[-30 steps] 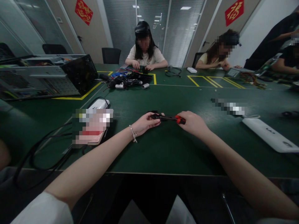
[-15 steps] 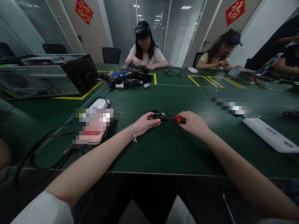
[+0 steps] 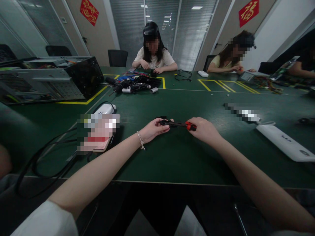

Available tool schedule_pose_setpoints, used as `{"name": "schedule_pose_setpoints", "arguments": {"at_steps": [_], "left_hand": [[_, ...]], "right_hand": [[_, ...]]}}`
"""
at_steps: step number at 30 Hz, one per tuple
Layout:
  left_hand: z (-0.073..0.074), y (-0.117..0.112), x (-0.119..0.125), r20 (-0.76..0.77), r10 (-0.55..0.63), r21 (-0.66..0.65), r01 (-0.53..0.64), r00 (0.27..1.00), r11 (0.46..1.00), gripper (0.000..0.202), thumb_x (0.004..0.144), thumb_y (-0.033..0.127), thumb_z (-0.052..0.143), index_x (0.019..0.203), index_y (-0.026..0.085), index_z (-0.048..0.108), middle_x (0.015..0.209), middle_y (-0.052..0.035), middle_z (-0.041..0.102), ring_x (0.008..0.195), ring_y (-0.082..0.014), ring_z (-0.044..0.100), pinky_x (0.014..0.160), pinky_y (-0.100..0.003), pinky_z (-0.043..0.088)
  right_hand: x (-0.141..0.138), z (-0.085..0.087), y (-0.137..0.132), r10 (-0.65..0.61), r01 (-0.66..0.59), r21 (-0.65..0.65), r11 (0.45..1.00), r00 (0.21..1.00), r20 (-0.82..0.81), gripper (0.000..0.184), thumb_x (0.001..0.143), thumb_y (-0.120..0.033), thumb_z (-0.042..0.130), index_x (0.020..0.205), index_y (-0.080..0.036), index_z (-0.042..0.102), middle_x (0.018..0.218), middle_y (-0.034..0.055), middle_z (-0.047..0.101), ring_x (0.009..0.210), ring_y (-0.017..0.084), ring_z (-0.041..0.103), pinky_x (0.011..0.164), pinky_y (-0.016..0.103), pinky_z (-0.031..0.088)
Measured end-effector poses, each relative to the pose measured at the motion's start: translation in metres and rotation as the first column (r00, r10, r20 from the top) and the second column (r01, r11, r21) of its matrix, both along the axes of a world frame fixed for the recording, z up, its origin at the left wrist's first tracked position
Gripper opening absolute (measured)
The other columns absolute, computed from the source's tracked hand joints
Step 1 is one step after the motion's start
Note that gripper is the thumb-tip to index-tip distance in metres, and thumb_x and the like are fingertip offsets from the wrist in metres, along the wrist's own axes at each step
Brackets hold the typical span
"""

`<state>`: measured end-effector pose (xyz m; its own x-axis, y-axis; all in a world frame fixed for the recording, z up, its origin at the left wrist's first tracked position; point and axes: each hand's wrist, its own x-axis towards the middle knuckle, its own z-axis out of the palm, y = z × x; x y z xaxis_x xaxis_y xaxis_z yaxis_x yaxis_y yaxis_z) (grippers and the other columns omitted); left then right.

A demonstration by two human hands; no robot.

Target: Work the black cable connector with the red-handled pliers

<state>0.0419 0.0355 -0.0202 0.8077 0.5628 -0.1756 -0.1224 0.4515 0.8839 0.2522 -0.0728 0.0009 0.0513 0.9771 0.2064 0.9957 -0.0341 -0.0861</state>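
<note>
My left hand (image 3: 154, 128) pinches a small black part (image 3: 164, 122) just above the green table (image 3: 172, 154). My right hand (image 3: 203, 129) is closed round the red and black handle of a screwdriver (image 3: 189, 126). The screwdriver's thin shaft (image 3: 179, 124) runs left and its tip meets the black part. Both hands hover close together near the middle of the table, in front of me. A bracelet sits on my left wrist.
A blurred flat object (image 3: 97, 134) and black cables (image 3: 41, 157) lie left. Computer cases (image 3: 44, 80) stand far left. A white power strip (image 3: 285, 143) lies right. Dark parts (image 3: 133, 86) are piled farther back. Other people (image 3: 153, 52) sit across the table.
</note>
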Motion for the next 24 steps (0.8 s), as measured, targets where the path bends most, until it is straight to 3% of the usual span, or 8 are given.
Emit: {"name": "schedule_pose_setpoints", "arguments": {"at_steps": [4, 10, 18, 24], "left_hand": [[0.0032, -0.0014, -0.001, -0.013, 0.008, -0.005, -0.008, 1.0, 1.0, 0.033, 0.068, 0.003, 0.064, 0.097, 0.014, 0.053, 0.098, -0.0054, 0.059, 0.088, -0.0134, 0.061, 0.097, -0.035, 0.04], [0.0074, -0.0044, 0.0005, -0.036, 0.039, -0.009, -0.039, 0.999, 0.999, 0.032, 0.068, 0.0, 0.062, 0.097, 0.013, 0.053, 0.094, -0.0048, 0.06, 0.084, -0.0115, 0.062, 0.097, -0.034, 0.04], [0.009, -0.0069, 0.0012, -0.033, 0.045, -0.004, -0.045, 0.998, 0.999, 0.03, 0.068, 0.0, 0.062, 0.094, 0.013, 0.054, 0.094, -0.0048, 0.061, 0.083, -0.0107, 0.062, 0.095, -0.033, 0.041], [0.0036, -0.0031, 0.0011, 0.0, 0.011, 0.003, -0.011, 1.0, 1.0, 0.032, 0.068, 0.002, 0.063, 0.096, 0.013, 0.053, 0.095, -0.0045, 0.06, 0.084, -0.0109, 0.061, 0.096, -0.033, 0.041]], "right_hand": [[0.0004, 0.0005, 0.0, 0.013, -0.014, 0.02, 1.0, 0.999, 0.032, 0.019, 0.071, -0.023, 0.05, 0.088, -0.02, 0.059, 0.085, 0.0041, 0.062, 0.079, 0.018, 0.053, 0.06, 0.027, 0.041], [-0.0003, -0.0014, 0.0008, -0.04, 0.036, -0.066, 0.997, 0.998, -0.056, 0.018, 0.073, -0.027, 0.049, 0.086, -0.022, 0.06, 0.086, 0.0029, 0.062, 0.072, 0.015, 0.054, 0.054, 0.025, 0.04], [0.0042, -0.0048, 0.0004, 0.043, -0.045, 0.041, 0.998, 0.997, 0.057, 0.02, 0.072, -0.023, 0.05, 0.089, -0.02, 0.059, 0.086, 0.0042, 0.062, 0.079, 0.018, 0.053, 0.062, 0.028, 0.041], [0.0017, -0.0021, -0.0004, 0.018, -0.018, -0.002, 1.0, 1.0, 0.019, 0.02, 0.073, -0.024, 0.049, 0.089, -0.02, 0.059, 0.086, 0.0038, 0.062, 0.077, 0.017, 0.053, 0.06, 0.028, 0.041]]}}
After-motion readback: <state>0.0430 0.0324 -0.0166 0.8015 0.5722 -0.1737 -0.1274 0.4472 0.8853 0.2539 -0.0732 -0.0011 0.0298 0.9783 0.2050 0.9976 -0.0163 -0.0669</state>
